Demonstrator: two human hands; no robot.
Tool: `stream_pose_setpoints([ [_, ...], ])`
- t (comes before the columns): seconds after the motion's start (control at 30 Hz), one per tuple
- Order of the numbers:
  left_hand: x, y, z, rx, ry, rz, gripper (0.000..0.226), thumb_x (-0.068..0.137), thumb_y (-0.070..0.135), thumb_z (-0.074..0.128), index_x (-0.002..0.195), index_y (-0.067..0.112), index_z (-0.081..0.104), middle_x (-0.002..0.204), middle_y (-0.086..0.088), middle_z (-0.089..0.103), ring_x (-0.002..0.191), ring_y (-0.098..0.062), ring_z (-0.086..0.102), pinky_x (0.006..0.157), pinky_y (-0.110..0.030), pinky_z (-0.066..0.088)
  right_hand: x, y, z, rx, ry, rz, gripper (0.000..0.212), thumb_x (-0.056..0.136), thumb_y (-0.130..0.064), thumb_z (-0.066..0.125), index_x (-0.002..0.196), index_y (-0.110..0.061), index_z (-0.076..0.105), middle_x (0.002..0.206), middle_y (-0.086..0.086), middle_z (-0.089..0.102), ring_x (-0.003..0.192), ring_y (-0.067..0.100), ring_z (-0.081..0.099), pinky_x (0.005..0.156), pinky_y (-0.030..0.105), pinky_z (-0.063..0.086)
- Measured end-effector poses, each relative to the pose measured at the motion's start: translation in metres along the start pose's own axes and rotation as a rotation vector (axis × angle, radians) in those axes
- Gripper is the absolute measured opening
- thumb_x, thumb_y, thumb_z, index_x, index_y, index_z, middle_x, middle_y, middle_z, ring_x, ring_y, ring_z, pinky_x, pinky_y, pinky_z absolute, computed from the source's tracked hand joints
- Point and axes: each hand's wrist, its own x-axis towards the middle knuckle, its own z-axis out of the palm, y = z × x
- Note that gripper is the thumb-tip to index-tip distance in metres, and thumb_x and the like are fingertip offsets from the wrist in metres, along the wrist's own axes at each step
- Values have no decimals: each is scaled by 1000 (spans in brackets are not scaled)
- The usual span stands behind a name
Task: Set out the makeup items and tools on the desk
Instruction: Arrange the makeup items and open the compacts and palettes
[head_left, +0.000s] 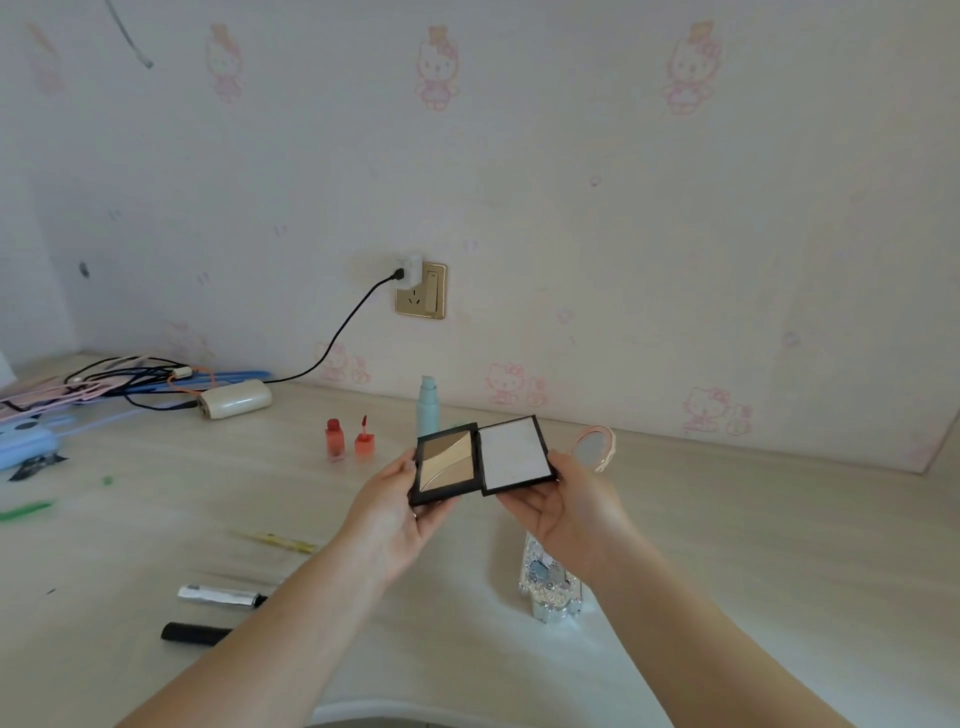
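A black powder palette (480, 460) is held open above the desk (727, 545), with beige and brown powder in its left half and a mirror in its right half. My left hand (400, 512) grips the powder half, and my right hand (566, 504) holds the mirror half from below. Behind it stand a pale blue pump bottle (429, 405), a red lip tint bottle (335, 439) and its red applicator cap (364, 439). A small pink round mirror (596, 447) stands to the right. A silver ornate case (548, 587) lies under my right forearm.
A silver tube (221, 595), a black tube (195, 633) and a yellow stick (283, 540) lie at front left. A cream power bank (236, 399), tangled cables (135, 379) and a blue case (26, 441) sit at the back left. A charger (408, 270) is plugged into the wall socket.
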Motion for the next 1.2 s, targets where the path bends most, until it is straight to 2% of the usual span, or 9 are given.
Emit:
stream_pose_setpoints([
  [0.23, 9, 11, -17, 285, 59, -28, 27, 99, 3, 35, 93, 7, 61, 89, -10, 66, 76, -21, 63, 46, -25, 56, 25, 9, -3, -373, 75, 7, 30, 91, 3, 37, 99, -5, 64, 91, 14, 69, 81, 27, 66, 52, 29, 59],
  [0.43, 19, 20, -27, 492, 70, -48, 23, 99, 8, 37, 92, 8, 60, 87, -8, 66, 73, -22, 64, 47, -27, 56, 39, 20, 2, -615, 26, 28, 37, 87, 9, 33, 85, -9, 65, 92, 17, 70, 81, 26, 66, 67, 37, 60],
  [0.53, 23, 22, -33, 524, 75, -66, 23, 99, 6, 38, 89, 7, 58, 86, -8, 64, 74, -22, 62, 57, -32, 56, 47, 25, 6, -759, 9, 8, 39, 84, 8, 32, 96, -6, 67, 108, 21, 68, 94, 32, 66, 83, 46, 57],
  [0.77, 26, 29, -47, 543, 62, -106, 21, 99, 7, 39, 94, 5, 59, 89, -9, 65, 79, -18, 61, 59, -28, 54, 60, 36, 12, -909, 21, 25, 40, 86, 8, 32, 109, -2, 63, 100, 16, 69, 76, 23, 66, 64, 31, 60],
  [0.87, 28, 30, -47, 527, 72, -114, 19, 98, 6, 41, 94, 6, 59, 89, -7, 64, 80, -16, 59, 59, -24, 54, 67, 35, 15, -1068, 39, -26, 39, 81, 6, 32, 109, 4, 60, 92, 17, 64, 76, 25, 56, 78, 45, 57],
  [1.0, 35, 28, -48, 559, 96, -116, 19, 97, 8, 43, 109, 4, 58, 107, -11, 63, 103, -20, 59, 64, -27, 51, 63, 29, 21, -1279, 28, -52, 34, 89, -3, 40, 118, 6, 56, 88, 15, 54, 78, 25, 54, 67, 26, 38],
  [1.07, 37, 27, -47, 582, 111, -115, 24, 97, 11, 45, 117, 4, 56, 119, -12, 60, 115, -22, 55, 60, -26, 50, 56, 26, 23, -1379, 39, -38, 19, 90, -12, 48, 93, 2, 60, 71, 6, 46, 62, 17, 44, 56, 23, 32],
  [1.13, 37, 27, -46, 591, 112, -113, 26, 97, 11, 46, 120, 3, 55, 121, -12, 60, 117, -22, 55, 60, -25, 48, 56, 25, 21, -1444, 42, -25, 29, 90, -18, 51, 64, -9, 42, 61, 1, 34, 54, 12, 33, 48, 23, 24],
  [1.2, 38, 26, -47, 607, 108, -107, 26, 97, 12, 46, 119, 4, 56, 122, -11, 61, 116, -21, 55, 60, -24, 48, 59, 25, 19, -1502, 28, -16, 37, 91, -22, 52, 60, -13, 33, 60, 0, 32, 53, 12, 32, 48, 24, 22],
])
